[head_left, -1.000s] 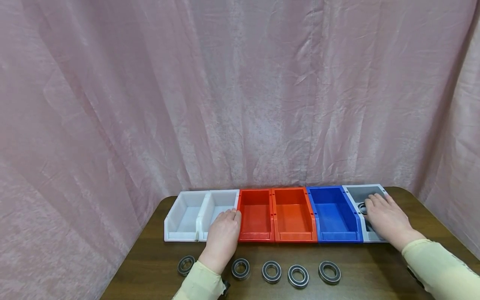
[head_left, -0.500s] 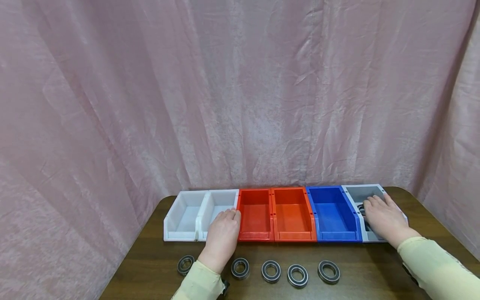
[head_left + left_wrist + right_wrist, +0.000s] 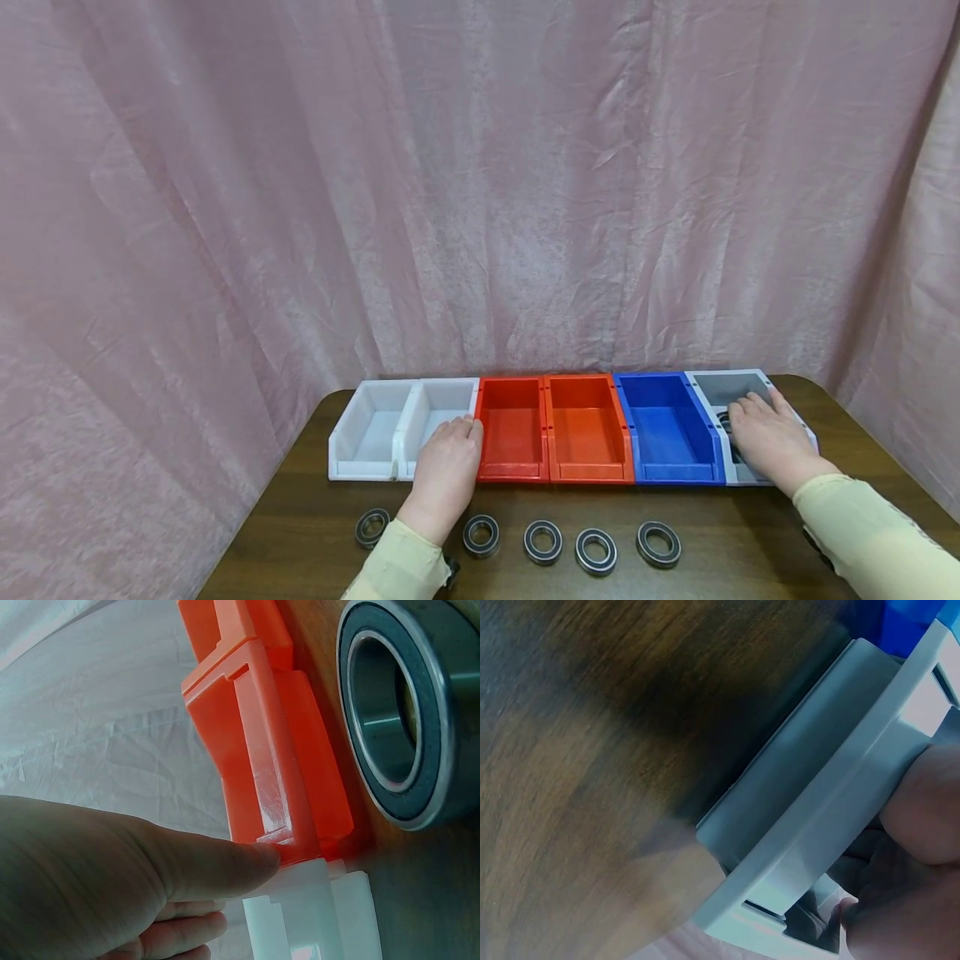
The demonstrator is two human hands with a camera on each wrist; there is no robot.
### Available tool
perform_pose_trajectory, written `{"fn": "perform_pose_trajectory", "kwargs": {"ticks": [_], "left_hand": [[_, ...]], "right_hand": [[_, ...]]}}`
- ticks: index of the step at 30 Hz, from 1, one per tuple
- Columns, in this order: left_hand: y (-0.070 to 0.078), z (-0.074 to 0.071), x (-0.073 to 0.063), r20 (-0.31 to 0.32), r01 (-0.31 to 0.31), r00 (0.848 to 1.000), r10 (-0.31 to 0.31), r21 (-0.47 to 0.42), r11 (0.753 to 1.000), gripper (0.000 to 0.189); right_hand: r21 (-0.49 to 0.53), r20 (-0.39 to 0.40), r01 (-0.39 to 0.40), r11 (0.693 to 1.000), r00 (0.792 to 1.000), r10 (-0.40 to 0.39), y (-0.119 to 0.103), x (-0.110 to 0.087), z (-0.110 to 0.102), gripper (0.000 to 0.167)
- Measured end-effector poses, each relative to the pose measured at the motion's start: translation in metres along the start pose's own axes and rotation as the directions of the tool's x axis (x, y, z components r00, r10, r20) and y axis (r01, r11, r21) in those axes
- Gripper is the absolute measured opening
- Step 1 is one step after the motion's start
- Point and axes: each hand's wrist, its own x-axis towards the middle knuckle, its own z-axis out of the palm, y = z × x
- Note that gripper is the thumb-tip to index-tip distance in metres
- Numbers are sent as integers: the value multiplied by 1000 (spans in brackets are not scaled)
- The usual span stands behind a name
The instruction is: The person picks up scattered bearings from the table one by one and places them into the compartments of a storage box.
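Note:
My left hand [image 3: 447, 457] rests at the seam between the right white bin [image 3: 408, 442] and the red bin [image 3: 513, 473]. In the left wrist view its straight thumb touches the red bin's front corner, with the other fingers behind over the white bin. My right hand [image 3: 768, 437] reaches down into the grey bin [image 3: 738, 383] at the row's right end. Part of a ball bearing [image 3: 723, 419] shows left of those fingers; the palm hides the rest. In the right wrist view the fingertips are hidden inside the grey bin [image 3: 832, 802], so their grip cannot be seen.
Several ball bearings lie in a loose row in front of the bins, among them one at the left [image 3: 372, 528] and one at the right [image 3: 658, 545]. An orange bin [image 3: 590, 473] and a blue bin [image 3: 678, 473] stand between red and grey. A pink curtain [image 3: 525, 208] hangs behind.
My right hand has shifted slightly left inside the grey bin, and the bearing beside its fingers shows less. The left hand and the bearings on the table stay put.

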Motion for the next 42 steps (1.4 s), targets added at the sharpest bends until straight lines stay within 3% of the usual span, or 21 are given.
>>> {"fn": "perform_pose_trajectory", "kwargs": {"ticks": [8,19,26,42], "left_hand": [[0,0,0,-12,2,1000,-2,4,1000,47],[1,-1,-1,-18,1,1000,-1,-8,1000,49],[-1,2,-2,-84,-40,996,41,17,999,28],[0,1,-1,-40,-16,999,16,6,1000,41]], "right_hand": [[11,5,10,1000,1000,-10,-3,-1,-3,15],[13,48,1,1000,999,-2,-4,-1,-2,15],[-11,97,-17,1000,995,18,-4,2,0,18],[-11,109,0,1000,994,1,-2,2,1,15]]}}
